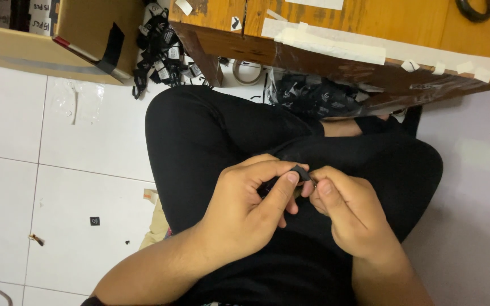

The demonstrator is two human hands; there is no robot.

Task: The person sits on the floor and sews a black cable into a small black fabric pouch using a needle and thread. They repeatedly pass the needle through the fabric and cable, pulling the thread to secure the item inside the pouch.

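Note:
My left hand (250,207) and my right hand (350,212) meet over my lap, which is covered by black trousers (211,130). Both pinch a small black piece (301,171) between thumbs and fingertips; only its top edge shows, the rest is hidden by my fingers. My legs are crossed on the floor, one knee at the left, the other at the right.
A low wooden table (370,28) with white tape strips stands ahead. A pile of small black tagged items (163,48) lies beside a cardboard box (58,34). A clear bag of black items (313,96) and a tape roll (248,71) sit under the table. White floor tiles (58,187) lie left.

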